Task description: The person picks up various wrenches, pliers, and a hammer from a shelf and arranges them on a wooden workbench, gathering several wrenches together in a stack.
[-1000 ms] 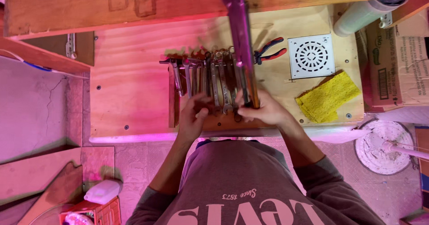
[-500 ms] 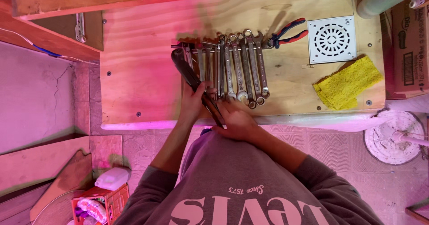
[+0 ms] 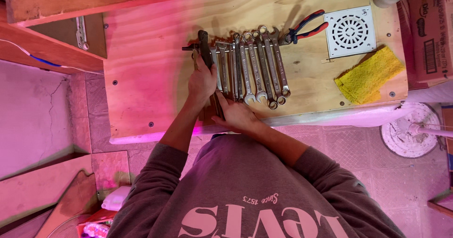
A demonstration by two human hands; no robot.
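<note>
Fingers [image 3: 200, 75] of our left hand [image 3: 202, 83] are wrapped closed around the middle of a large dark wrench [image 3: 206, 54]. Our right hand [image 3: 235, 115] grips the lower end of its handle, with the fingers curled on it as well. The wrench lies lengthwise at the left end of a row of combination spanners [image 3: 255, 68], just beside the first of them, on the plywood bench [image 3: 141, 77]. Its head points away from us, near the thin rod that crosses the tops of the spanners.

We judge the tool heavy and fully stiff, with most of its weight toward the head. Bare metal like this can be slippery, so a hold with both hands, one on the middle and one on the handle end, seems the safe way to take it. We cannot tell if it rests on the bench or is just above it.

To the right lie red-handled pliers [image 3: 306, 28], a white drain grate [image 3: 350, 31] and a yellow sponge [image 3: 368, 75].
</note>
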